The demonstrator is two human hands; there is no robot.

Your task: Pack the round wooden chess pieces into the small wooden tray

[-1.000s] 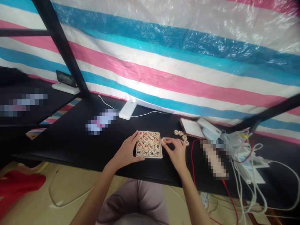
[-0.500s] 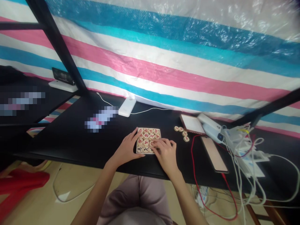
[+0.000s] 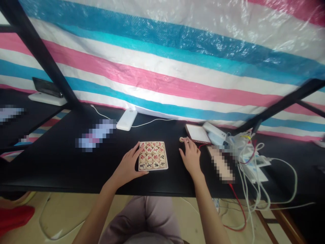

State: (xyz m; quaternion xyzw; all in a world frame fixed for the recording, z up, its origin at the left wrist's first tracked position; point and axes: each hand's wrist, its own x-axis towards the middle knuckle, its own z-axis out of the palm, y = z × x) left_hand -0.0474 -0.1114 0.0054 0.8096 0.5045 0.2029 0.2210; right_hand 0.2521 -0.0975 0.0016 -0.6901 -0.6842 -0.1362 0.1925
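The shallow tray [image 3: 153, 156] of round wooden game pieces sits on the black table [image 3: 63, 159] straight in front of me, near its front edge, filled in neat rows so that every disc lies face up. My left hand [image 3: 129, 165] is spread open against the tray's left side, thumb along the near rim, not gripping. I'd judge it is there to brace the tray so it can't slide on the smooth top. My right hand [image 3: 191, 156] lies palm down to the right of the tray, fingers stretched toward a loose piece [image 3: 181, 139] just beside the flat device [image 3: 196, 133] with the pale screen. Whether the fingertips have pinched anything I cannot tell, since they cover whatever lies under them. The pieces carry red and black characters, too small to read. Farther back a white power bank [image 3: 126, 119] lies with its cable trailing right, showing no brand I can make out, and a tangle of white cables [image 3: 251, 159] crowds the right end. Behind everything hangs the pink, blue and white striped tarp [image 3: 162, 67].
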